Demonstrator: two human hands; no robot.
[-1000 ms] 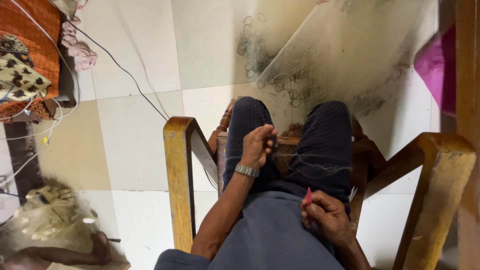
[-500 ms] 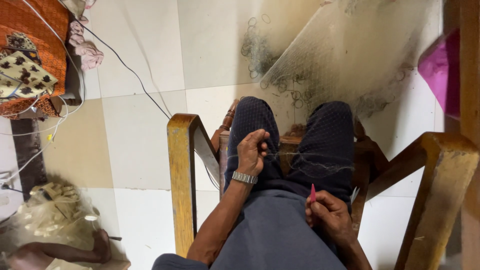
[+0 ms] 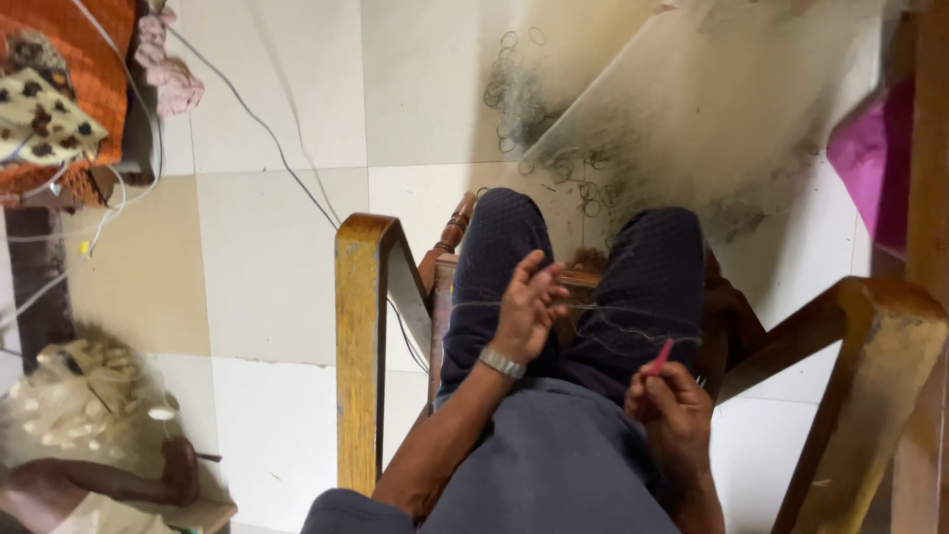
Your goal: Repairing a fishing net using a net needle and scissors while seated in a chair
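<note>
Fine thread (image 3: pixel 593 314) between my hands nearly too thin to trace. Pink tool (image 3: pixel 660 356) mostly buried in my right hand (image 3: pixel 670 415). Another person's arm (image 3: pixel 109 480) cut off bottom left.

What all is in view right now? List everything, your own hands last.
chair armrest: two, yellow-brown wood, either side of the lap
net: one, pale and fine, spread on the floor ahead
thread: thin, pale, stretched between the hands
needle: one, pink, in the right hand
cable: white, across the tiled floor
cloth: orange patterned, top left
other person's hand: one, bottom left
watch: one, silver, left wrist
left hand: fingers spread, on the thread
right hand: closed on the needle
</note>
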